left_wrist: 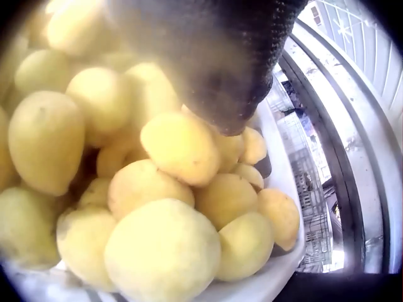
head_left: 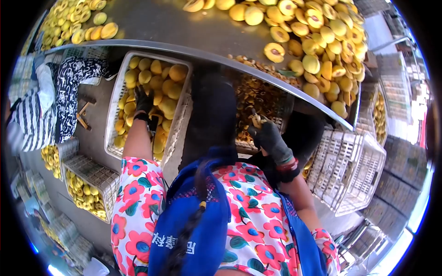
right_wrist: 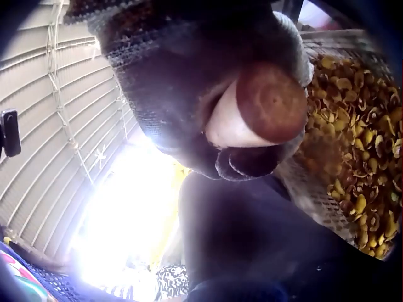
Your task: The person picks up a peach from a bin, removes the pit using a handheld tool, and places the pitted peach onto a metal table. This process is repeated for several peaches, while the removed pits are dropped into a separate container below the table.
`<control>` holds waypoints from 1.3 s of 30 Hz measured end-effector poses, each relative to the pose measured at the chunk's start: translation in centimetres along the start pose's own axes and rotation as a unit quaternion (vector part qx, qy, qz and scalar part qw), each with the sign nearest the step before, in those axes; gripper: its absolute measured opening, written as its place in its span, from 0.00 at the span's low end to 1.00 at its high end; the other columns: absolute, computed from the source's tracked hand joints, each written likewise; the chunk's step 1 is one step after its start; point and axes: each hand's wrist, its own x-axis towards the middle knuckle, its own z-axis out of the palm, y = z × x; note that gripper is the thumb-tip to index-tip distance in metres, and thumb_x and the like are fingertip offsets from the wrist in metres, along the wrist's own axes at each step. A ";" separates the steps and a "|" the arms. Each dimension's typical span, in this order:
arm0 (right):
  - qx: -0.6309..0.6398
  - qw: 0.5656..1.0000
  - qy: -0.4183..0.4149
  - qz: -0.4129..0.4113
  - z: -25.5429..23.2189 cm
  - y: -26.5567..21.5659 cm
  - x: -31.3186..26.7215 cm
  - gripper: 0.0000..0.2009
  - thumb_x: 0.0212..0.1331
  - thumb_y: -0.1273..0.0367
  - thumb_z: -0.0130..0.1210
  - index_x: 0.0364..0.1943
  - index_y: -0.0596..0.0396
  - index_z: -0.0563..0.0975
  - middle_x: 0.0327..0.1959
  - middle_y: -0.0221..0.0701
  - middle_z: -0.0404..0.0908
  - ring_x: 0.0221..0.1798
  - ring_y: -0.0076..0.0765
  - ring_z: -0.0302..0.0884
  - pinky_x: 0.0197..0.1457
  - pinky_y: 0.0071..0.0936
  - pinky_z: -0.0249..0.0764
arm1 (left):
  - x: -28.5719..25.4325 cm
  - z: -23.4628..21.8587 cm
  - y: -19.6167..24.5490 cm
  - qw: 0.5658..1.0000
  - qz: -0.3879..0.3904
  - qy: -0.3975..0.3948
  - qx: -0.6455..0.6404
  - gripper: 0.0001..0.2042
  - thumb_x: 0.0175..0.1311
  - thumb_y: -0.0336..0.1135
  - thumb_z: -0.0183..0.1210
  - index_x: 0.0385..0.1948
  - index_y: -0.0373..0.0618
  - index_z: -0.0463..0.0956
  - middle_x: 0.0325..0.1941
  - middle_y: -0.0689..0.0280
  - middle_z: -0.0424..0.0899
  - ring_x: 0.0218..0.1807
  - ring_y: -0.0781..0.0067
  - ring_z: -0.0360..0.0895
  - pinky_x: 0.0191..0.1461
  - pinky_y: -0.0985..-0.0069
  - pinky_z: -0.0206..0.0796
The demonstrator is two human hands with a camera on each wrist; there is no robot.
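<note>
My left hand [head_left: 144,102], in a dark glove, reaches down onto whole yellow peaches [head_left: 168,87] piled in a white plastic crate [head_left: 180,108]. From the left wrist, the gloved fingers [left_wrist: 230,107] point down, right at a yellow peach [left_wrist: 179,148]; the palm side is hidden. My right hand [head_left: 272,140], in a grey glove, grips a tool by its rounded wooden handle [right_wrist: 274,104], whose brown end pokes out of the fist. Its working end is mostly hidden; a small pale piece [head_left: 255,119] shows by the fingertips. Below lie dark yellow fruit scraps [right_wrist: 343,126] in a crate.
A metal table [head_left: 184,32] with a raised edge spans the front, bearing halved peaches [head_left: 275,52] at right and more at left. A white crate [head_left: 343,170] stands right of my legs. Fruit-filled crates [head_left: 85,193] and another person [head_left: 43,106] are at left.
</note>
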 end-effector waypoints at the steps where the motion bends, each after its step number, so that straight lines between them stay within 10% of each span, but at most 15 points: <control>1: 0.028 0.999 0.008 -0.015 0.0 0.5 0.0 0.08 0.54 0.70 0.58 0.35 0.60 0.74 0.21 0.33 0.75 0.22 0.28 0.72 0.26 0.30 0.68 | 1.7 0.0 -1.3 0.997 -0.024 -0.057 0.041 0.41 0.63 0.61 0.49 0.72 0.45 0.45 0.76 0.47 0.42 0.76 0.47 0.40 0.76 0.59 0.38; 3: 0.065 0.997 0.019 -0.031 -0.7 0.6 -0.2 0.08 0.54 0.70 0.57 0.34 0.59 0.74 0.20 0.32 0.75 0.22 0.27 0.71 0.25 0.30 0.68 | 4.5 -0.9 -0.7 0.983 -0.034 -0.087 0.156 0.39 0.63 0.62 0.47 0.69 0.43 0.53 0.73 0.47 0.53 0.73 0.46 0.52 0.73 0.58 0.47; 6: 0.075 0.996 0.028 -0.029 -2.0 0.3 -1.1 0.07 0.54 0.71 0.57 0.34 0.59 0.74 0.20 0.31 0.74 0.22 0.26 0.71 0.25 0.29 0.67 | 0.3 -12.0 14.3 0.967 0.046 0.248 0.039 0.22 0.64 0.52 0.52 0.47 0.42 0.76 0.49 0.51 0.80 0.53 0.48 0.74 0.57 0.59 0.66; 8: 0.038 0.998 0.030 -0.032 -2.7 1.6 -0.7 0.07 0.54 0.71 0.56 0.34 0.58 0.74 0.20 0.31 0.74 0.21 0.26 0.71 0.24 0.28 0.67 | -1.7 -15.1 23.2 0.876 0.265 0.391 -0.096 0.18 0.63 0.48 0.55 0.43 0.41 0.78 0.46 0.54 0.81 0.51 0.52 0.75 0.56 0.61 0.66; 11: 0.088 0.992 0.053 -0.078 -2.7 1.5 -0.9 0.05 0.55 0.73 0.55 0.35 0.56 0.73 0.21 0.25 0.72 0.21 0.21 0.68 0.23 0.26 0.65 | -0.8 -13.6 33.5 0.857 0.422 0.228 -0.187 0.18 0.64 0.46 0.56 0.45 0.42 0.77 0.47 0.55 0.82 0.51 0.54 0.77 0.57 0.62 0.67; 17: 0.133 0.980 0.066 -0.134 -3.1 0.7 -1.9 0.06 0.57 0.75 0.55 0.35 0.55 0.70 0.21 0.21 0.68 0.19 0.16 0.65 0.20 0.20 0.62 | -2.9 -9.0 49.6 0.929 0.356 -0.078 0.058 0.27 0.60 0.58 0.55 0.46 0.40 0.74 0.45 0.56 0.82 0.48 0.58 0.80 0.52 0.64 0.71; 24: 0.160 0.978 0.087 -0.104 -4.8 -0.9 -3.7 0.07 0.55 0.72 0.56 0.35 0.59 0.73 0.23 0.31 0.75 0.27 0.25 0.71 0.32 0.28 0.70 | -3.3 -5.7 51.0 0.917 0.381 -0.110 -0.050 0.29 0.52 0.49 0.66 0.52 0.41 0.69 0.44 0.54 0.82 0.49 0.56 0.80 0.54 0.66 0.70; 29: 0.036 0.919 0.264 -0.292 -5.3 -1.7 -2.6 0.11 0.53 0.71 0.60 0.36 0.60 0.72 0.27 0.50 0.77 0.32 0.59 0.77 0.34 0.37 0.72 | -7.2 -10.1 48.2 0.833 0.395 -0.172 -0.346 0.23 0.56 0.44 0.62 0.49 0.39 0.71 0.44 0.57 0.83 0.46 0.63 0.80 0.51 0.72 0.71; 39: 0.025 0.893 0.296 -0.339 -3.9 -4.1 -3.6 0.12 0.53 0.73 0.60 0.39 0.61 0.72 0.31 0.51 0.80 0.39 0.59 0.79 0.37 0.39 0.75 | -17.9 -13.9 44.0 0.767 0.399 -0.051 -0.500 0.19 0.66 0.48 0.53 0.42 0.38 0.74 0.37 0.59 0.80 0.40 0.68 0.78 0.46 0.72 0.70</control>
